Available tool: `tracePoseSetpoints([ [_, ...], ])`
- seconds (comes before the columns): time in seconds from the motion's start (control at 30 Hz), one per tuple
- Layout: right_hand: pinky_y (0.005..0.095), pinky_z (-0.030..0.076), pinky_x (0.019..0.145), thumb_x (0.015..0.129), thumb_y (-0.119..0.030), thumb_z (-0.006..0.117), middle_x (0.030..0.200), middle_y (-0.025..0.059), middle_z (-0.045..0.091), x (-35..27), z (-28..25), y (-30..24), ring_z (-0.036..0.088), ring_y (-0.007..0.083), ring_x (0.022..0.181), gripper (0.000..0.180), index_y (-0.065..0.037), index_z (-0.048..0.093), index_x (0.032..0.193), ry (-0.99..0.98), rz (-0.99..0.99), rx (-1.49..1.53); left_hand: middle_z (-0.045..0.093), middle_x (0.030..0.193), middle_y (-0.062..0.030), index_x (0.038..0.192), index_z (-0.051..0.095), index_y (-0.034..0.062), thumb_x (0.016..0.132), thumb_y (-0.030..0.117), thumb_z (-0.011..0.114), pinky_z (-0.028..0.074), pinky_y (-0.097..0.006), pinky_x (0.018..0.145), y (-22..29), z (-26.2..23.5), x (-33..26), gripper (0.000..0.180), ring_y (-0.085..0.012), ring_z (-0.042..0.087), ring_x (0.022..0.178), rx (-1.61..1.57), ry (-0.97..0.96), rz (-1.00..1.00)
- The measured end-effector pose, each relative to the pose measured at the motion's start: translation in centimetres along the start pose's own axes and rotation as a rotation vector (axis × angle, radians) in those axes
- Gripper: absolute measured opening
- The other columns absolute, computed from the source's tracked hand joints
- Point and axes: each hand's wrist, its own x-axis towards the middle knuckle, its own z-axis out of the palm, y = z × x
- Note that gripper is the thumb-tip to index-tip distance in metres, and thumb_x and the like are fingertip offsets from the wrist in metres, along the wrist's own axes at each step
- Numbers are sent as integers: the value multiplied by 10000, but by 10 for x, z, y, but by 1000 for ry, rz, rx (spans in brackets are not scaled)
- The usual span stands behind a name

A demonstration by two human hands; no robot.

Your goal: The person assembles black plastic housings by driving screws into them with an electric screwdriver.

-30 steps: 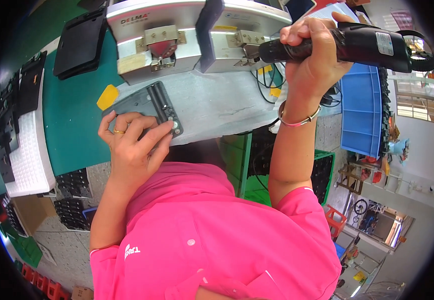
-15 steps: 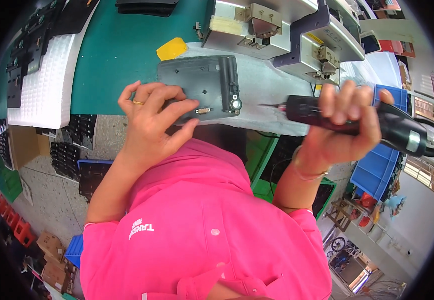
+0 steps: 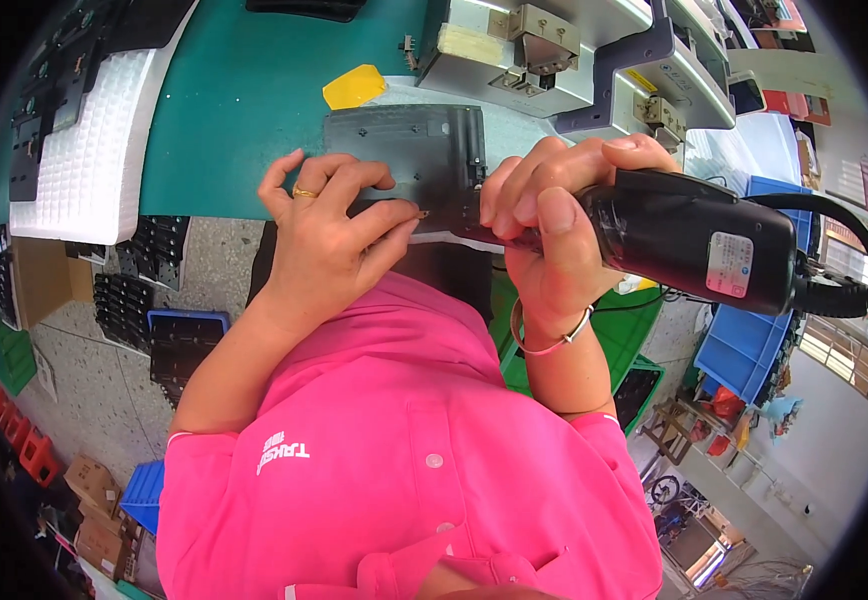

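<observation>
A dark plastic panel (image 3: 384, 128) lies on the workbench in front of me. My left hand (image 3: 329, 230) grips its near edge, the index finger and thumb beside a small metal part (image 3: 424, 213). The remaining fingers rest bent over the panel's left side. In my right hand (image 3: 554, 205) is a black electric screwdriver (image 3: 694, 240), held nearly level with its cord trailing right. Its front end points left toward the small metal part. The tip is dark and hard to make out against the panel, so contact cannot be told.
A yellow piece (image 3: 355, 87) lies beyond the panel on the green mat (image 3: 244, 120). Metal fixtures (image 3: 514, 65) stand at the back right. White foam (image 3: 84, 165) bearing dark parts is at the left. Blue bins (image 3: 744, 350) and a green crate (image 3: 619, 330) sit lower right.
My right hand has brought the screwdriver left to the panel. My left index finger and thumb have moved right and closed in at the small metal part.
</observation>
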Motion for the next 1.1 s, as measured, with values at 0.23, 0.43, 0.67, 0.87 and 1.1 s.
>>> tracePoseSetpoints([
  [0.23,347,479,458,849,6,611,680,71,496,1,3,2,469,170,486,447,-95,369,1211,-70,-14,-134,596,989,19,811,714,182,712,200,747,192,-438,1019,0,-1,-1,105,-172,535,1019,-16,-19,-20],
  [0.43,330,466,460,851,4,615,679,57,496,2,0,5,482,167,494,450,-78,363,1214,-178,-50,-252,566,978,48,813,694,215,723,221,716,198,-476,1013,-1,2,-3,93,-172,523,1012,-4,-4,-25],
  [0.67,314,447,456,866,-47,652,671,46,488,9,12,7,463,151,491,422,-79,381,1189,-180,35,-278,565,982,45,809,685,205,716,227,724,217,-487,1001,-4,1,-1,103,-167,523,1005,-34,1,-32],
  [0.87,311,452,464,819,78,569,633,47,498,0,20,11,466,161,497,400,-60,390,1149,-39,53,-300,567,986,41,822,670,191,705,233,730,236,-488,994,-1,-2,2,139,-173,517,1020,-32,-7,-1],
  [1.1,242,449,574,765,109,636,742,49,566,-2,16,9,545,96,658,468,-10,398,1150,-136,-49,-611,579,996,12,846,667,156,687,195,741,261,-470,984,5,1,2,180,-209,511,1023,-26,0,8],
])
